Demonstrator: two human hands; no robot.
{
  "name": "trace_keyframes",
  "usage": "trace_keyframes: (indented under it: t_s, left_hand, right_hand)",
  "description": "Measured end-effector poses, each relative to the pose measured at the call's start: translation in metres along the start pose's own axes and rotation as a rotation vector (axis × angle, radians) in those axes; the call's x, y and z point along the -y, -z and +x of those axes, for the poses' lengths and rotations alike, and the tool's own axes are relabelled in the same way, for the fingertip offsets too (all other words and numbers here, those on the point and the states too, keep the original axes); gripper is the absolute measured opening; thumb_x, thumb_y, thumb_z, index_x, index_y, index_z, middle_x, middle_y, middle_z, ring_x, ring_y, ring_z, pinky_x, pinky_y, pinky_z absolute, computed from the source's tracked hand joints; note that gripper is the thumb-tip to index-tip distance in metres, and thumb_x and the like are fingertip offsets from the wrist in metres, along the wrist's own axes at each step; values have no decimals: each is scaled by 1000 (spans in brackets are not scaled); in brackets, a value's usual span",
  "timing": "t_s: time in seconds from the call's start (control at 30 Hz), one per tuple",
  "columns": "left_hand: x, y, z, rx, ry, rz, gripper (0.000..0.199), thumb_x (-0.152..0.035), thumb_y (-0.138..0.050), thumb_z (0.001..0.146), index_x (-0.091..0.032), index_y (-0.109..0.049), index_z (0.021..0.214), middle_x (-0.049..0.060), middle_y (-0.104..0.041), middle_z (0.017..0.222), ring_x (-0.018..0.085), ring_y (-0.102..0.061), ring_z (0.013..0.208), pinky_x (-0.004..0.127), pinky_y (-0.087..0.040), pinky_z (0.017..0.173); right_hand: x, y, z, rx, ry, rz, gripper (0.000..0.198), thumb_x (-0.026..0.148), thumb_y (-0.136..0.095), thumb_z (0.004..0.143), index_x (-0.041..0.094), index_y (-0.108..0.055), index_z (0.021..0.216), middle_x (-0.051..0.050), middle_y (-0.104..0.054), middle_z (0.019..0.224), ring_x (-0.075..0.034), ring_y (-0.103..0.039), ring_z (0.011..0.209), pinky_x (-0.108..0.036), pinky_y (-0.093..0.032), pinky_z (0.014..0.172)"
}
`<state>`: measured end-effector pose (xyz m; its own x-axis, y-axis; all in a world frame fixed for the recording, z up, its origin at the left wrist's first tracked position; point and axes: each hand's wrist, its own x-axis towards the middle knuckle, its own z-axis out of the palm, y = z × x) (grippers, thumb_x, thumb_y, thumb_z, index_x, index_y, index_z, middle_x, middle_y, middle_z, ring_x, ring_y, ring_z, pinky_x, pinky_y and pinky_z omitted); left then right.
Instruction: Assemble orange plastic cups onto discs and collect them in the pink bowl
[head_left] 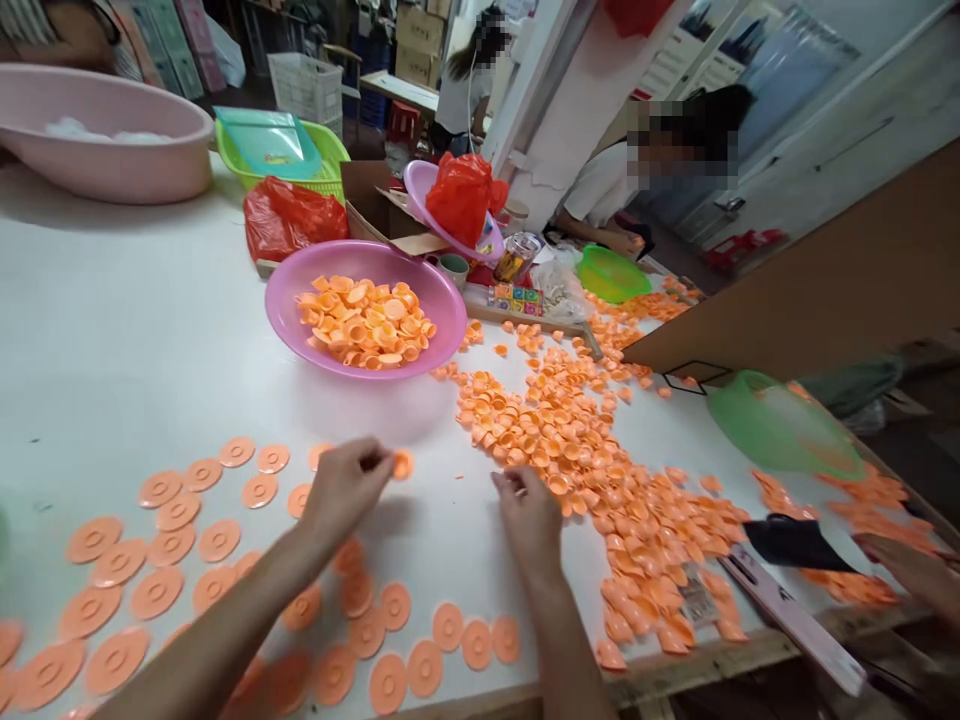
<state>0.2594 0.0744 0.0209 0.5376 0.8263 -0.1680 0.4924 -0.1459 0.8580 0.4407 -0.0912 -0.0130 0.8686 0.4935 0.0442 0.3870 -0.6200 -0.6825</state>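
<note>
Left hand (349, 486) — curled, pinching an orange piece (404, 465)

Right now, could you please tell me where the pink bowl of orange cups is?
In the head view, the pink bowl is left of the loose orange pile, beyond the left hand, with a cardboard box just behind it.

Around the left hand (349, 487), the discs (425, 668) are peach-orange; the cups (660, 540) right of the right hand (531, 515) match. Under both hands, the desk (150, 330) is white. Beyond them, the bowl (444, 308) is orchid pink, the bag (295, 218) red, the basket (328, 150) lime green, the tub (169, 165) pale pink. Far right of the right hand, the cloth (799, 543) is black.
</note>
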Motion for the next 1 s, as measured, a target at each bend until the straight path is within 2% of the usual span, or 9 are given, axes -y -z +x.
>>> trace_keyframes:
  t_s: [0.13,0.2,0.27,0.33,0.47,0.6,0.73,0.87,1.0]
  left_hand:
    - [-45,58,63,-375,-101,2,19,-33,-61,77,-17,-70,83,0,-66,68,15,-61,66,25,-44,62]
    - [-54,75,77,-421,-118,38,34,-36,-67,74,-18,-69,103,2,-70,82,16,-63,72,26,-46,65]
    - [-47,72,67,-315,-191,91,35,-37,-69,74,-20,-69,105,3,-70,88,16,-62,73,27,-46,66]
    - [-27,47,35,-63,-328,114,21,-35,-67,78,-21,-71,93,2,-70,85,15,-60,71,27,-46,67]
    - [11,-41,-55,537,-632,128,12,-19,-58,84,-22,-69,87,4,-67,88,18,-58,87,30,-43,75]
    - [4,-118,-101,772,-823,279,9,-20,-64,80,-23,-67,88,5,-63,93,21,-52,91,34,-37,75]
    - [-5,-138,-83,731,-855,416,6,-19,-61,84,-20,-63,78,6,-60,90,22,-50,92,36,-34,77]
    - [10,-113,-46,468,-667,446,13,-17,-55,86,-21,-67,82,6,-59,89,22,-50,90,35,-36,77]
    - [30,-84,-28,358,-521,338,24,-19,-60,81,-21,-67,104,7,-58,98,22,-53,92,33,-41,79]
  right_hand:
    - [-24,10,19,-47,64,-232,13,29,-55,72,20,-59,80,-7,-64,75,-22,-57,69,-30,-41,63]
    - [-29,8,12,-30,64,-187,11,26,-52,72,20,-59,78,-5,-63,69,-21,-57,66,-30,-41,62]
    - [-33,10,-3,2,15,-65,10,26,-52,71,20,-59,76,-3,-61,64,-19,-57,61,-28,-42,58]
    - [-37,19,-23,119,-102,103,12,29,-54,71,20,-59,77,0,-58,58,-16,-54,52,-25,-40,50]
    - [-52,55,-62,334,-315,300,17,34,-61,71,19,-60,78,6,-50,48,-12,-44,39,-21,-31,37]
    - [-65,91,-83,244,-376,338,24,39,-69,69,17,-60,74,4,-54,50,-10,-45,39,-19,-28,37]
    - [-68,94,-86,182,-379,432,26,39,-72,66,17,-61,72,0,-58,55,-11,-47,43,-19,-30,36]
    - [-57,66,-79,243,-380,498,26,40,-71,65,16,-62,72,2,-56,50,-11,-47,42,-18,-32,34]
    - [-33,31,-66,325,-356,526,23,38,-68,68,16,-62,73,2,-57,49,-10,-49,41,-18,-34,33]
